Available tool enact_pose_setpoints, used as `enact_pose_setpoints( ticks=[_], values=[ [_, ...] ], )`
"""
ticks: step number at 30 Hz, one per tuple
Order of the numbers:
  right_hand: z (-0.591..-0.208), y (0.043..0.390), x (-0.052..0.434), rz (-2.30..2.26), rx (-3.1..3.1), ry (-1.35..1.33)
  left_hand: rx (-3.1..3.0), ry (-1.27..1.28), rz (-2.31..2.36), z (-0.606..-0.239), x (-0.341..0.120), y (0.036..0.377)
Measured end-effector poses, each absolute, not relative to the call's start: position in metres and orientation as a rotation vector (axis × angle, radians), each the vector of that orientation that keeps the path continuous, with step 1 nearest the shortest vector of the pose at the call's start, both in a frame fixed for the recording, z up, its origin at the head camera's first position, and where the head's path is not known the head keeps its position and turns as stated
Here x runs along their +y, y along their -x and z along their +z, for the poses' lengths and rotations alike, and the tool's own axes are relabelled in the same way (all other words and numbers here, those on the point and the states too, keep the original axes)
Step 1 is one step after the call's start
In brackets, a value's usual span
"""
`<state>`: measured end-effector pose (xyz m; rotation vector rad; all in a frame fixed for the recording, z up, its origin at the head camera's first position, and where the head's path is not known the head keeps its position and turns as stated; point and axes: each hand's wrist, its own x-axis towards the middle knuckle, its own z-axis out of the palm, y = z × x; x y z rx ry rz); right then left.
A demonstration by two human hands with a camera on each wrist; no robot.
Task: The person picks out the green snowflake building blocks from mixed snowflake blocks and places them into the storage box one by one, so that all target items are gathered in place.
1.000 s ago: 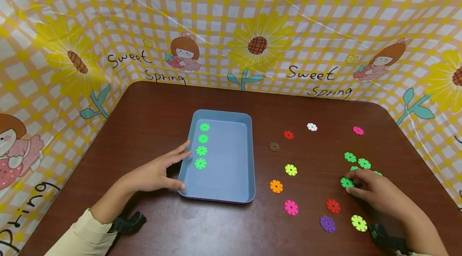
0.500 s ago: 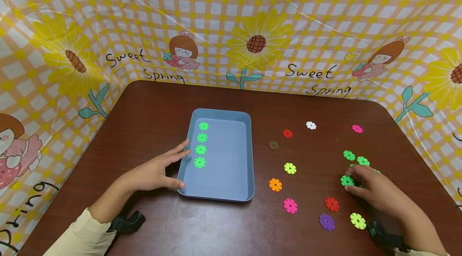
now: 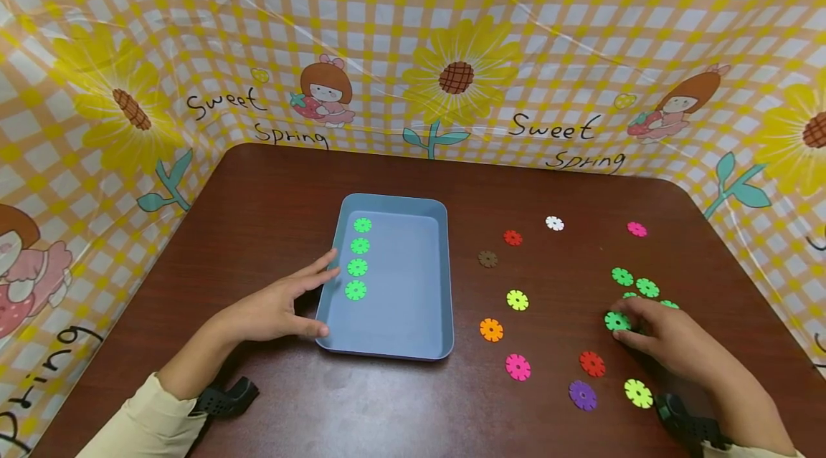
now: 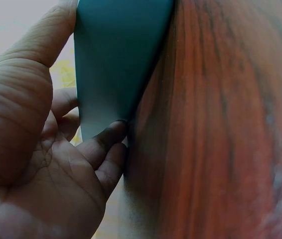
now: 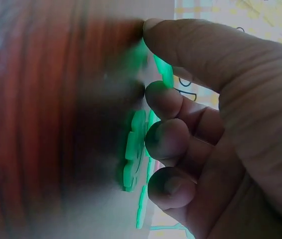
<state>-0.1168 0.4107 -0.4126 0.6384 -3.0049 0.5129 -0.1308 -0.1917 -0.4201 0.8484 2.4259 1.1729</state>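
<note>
In the head view my left hand [image 3: 271, 311] rests at the left rim of a blue-grey tray [image 3: 406, 286], fingers spread and fairly straight. The left wrist view shows the thumb and fingertips against the tray's outer wall [image 4: 111, 64]. Inside the tray, several bright green notched plastic discs [image 3: 358, 267] lie in a column along the left side. My right hand [image 3: 674, 340] pinches a green notched disc [image 3: 617, 322] by its edge, thumb opposite forefinger. That disc [image 5: 164, 71] stands tilted in the right wrist view. More green discs [image 3: 647, 287] lie behind and partly under the hand.
Loose notched discs lie on the dark wooden table [image 3: 277, 185] right of the tray: orange [image 3: 491, 330], pink [image 3: 518, 367], purple [image 3: 583, 395], red [image 3: 591, 364], yellow [image 3: 517, 300], brown [image 3: 487, 259] and white [image 3: 554, 223]. A checked, flowered cloth [image 3: 381, 6] rises behind the table.
The right thumb and fingers shift very slightly at the green disc, which moves a little to the left since half a second ago. The left hand and tray stay put.
</note>
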Motion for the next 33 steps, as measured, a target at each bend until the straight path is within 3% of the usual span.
enact_pose_setpoints(
  ticks=[33],
  values=[
    [-0.4104,0.1173,0.4122,0.419,-2.984,-0.611,2.416,-0.836,1.185,-0.4182,-0.1913,0.1286]
  ],
)
